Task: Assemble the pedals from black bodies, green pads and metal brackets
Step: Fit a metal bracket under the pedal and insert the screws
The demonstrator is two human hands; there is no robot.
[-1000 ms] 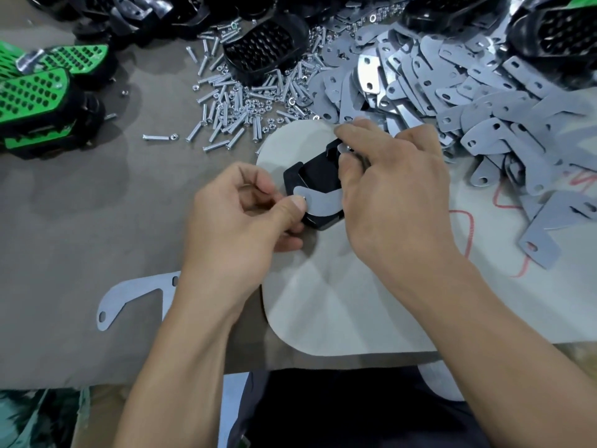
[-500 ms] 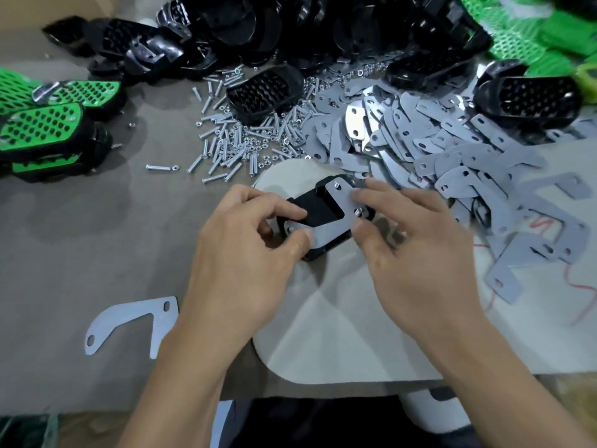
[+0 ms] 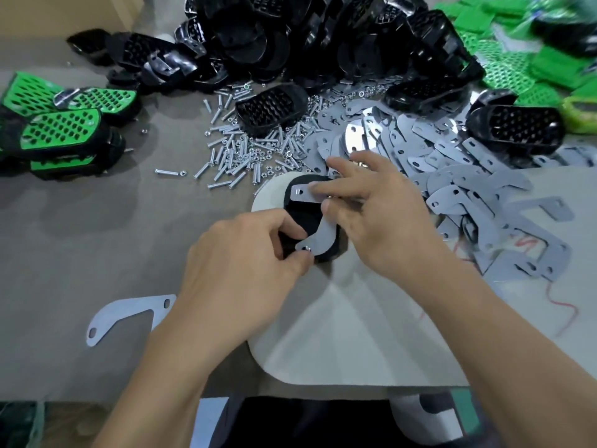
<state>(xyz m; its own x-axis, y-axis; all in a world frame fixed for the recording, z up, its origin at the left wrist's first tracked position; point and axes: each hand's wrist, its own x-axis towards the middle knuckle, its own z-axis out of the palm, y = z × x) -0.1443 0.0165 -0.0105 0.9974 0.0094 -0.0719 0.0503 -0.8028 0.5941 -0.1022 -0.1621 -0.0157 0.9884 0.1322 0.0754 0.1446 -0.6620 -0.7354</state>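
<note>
A black pedal body (image 3: pixel 302 213) lies underside up on a white sheet (image 3: pixel 355 318) in the middle of the table. A grey metal bracket (image 3: pixel 318 234) lies across it. My left hand (image 3: pixel 245 263) grips the body's near end, thumb and forefinger pinched at the bracket's lower hole, where a small nut shows. My right hand (image 3: pixel 378 215) rests on the bracket's upper arm, its fingers pressing it down onto the body.
A heap of black bodies (image 3: pixel 323 37) fills the back. Loose screws and nuts (image 3: pixel 239 150) lie in front of it, grey brackets (image 3: pixel 452 176) spread to the right. Finished green-padded pedals (image 3: pixel 61 130) sit at left, green pads (image 3: pixel 523 59) at back right. One bracket (image 3: pixel 129 313) lies near left.
The view has tilted up, showing more of the back heap. The bracket now lies more lengthwise on the body; my right hand has shifted over its upper arm, my left stays at the lower hole.
</note>
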